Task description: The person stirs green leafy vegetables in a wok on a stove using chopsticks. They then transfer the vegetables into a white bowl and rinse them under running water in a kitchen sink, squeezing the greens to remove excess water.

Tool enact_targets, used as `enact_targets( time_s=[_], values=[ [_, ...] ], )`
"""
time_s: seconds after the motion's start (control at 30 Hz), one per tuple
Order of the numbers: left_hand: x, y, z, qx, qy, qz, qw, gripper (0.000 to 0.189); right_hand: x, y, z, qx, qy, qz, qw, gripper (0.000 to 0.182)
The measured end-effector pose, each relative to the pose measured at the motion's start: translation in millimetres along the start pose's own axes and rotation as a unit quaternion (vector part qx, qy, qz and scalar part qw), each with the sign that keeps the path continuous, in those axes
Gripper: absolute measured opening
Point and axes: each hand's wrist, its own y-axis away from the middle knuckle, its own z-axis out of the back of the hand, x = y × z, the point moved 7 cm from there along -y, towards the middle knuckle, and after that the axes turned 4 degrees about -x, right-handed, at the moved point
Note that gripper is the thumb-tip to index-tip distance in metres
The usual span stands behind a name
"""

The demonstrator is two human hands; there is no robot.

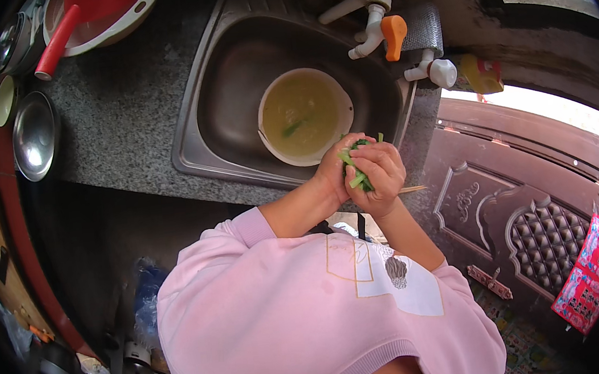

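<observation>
My left hand (334, 164) and my right hand (381, 173) are pressed together around a bunch of green leafy vegetables (360, 178). Pale stalks and dark leaves stick out between the fingers. The hands are over the near right edge of a stainless steel sink (229, 96), close beside a round white bowl (347, 91) standing in the basin. Yellowish-green liquid (304, 131) fills much of the bowl, with a green leaf piece (293, 127) in it.
White plastic taps, one with an orange handle (395, 37), rise behind the sink. A red-handled plastic scoop (62, 39) rests over a basin (119, 36) on the granite counter (105, 114). A metal bowl (35, 135) is at the left. Chopsticks (412, 189) lie right of my hands.
</observation>
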Motion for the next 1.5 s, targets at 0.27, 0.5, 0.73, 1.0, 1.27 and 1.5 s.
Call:
enact_targets(
  time_s=[0.27,0.5,0.73,1.0,1.27,1.5],
  values=[
    [-53.4,-2.7,53.3,-0.015,-0.024,-0.099,0.995,0.024,-40.9,1.8,-36.0,0.117,-0.254,-0.16,0.947,0.055],
    [-108.2,67.2,22.3,-0.048,-0.011,-0.185,0.982,0.026,-134.2,82.1,-157.0,0.306,0.018,-0.205,0.929,0.041],
    [-148.4,100.6,4.8,0.026,-0.028,-0.25,0.967,0.034,-122.2,91.5,-207.5,0.478,0.063,-0.073,0.873,0.032],
    [-138.2,76.7,30.9,0.008,-0.047,-0.209,0.977,0.038,-137.1,84.9,-148.6,0.222,-0.236,-0.474,0.819,0.024],
    [-114.1,55.1,18.9,0.062,-0.075,-0.177,0.979,0.044,-18.1,-8.0,-43.8,0.052,-0.31,-0.276,0.908,0.029],
    [-116.1,55.9,35.6,0.07,-0.01,-0.162,0.984,0.044,7.1,-6.8,-54.4,0.151,0.009,-0.078,0.985,0.047]
  ],
)
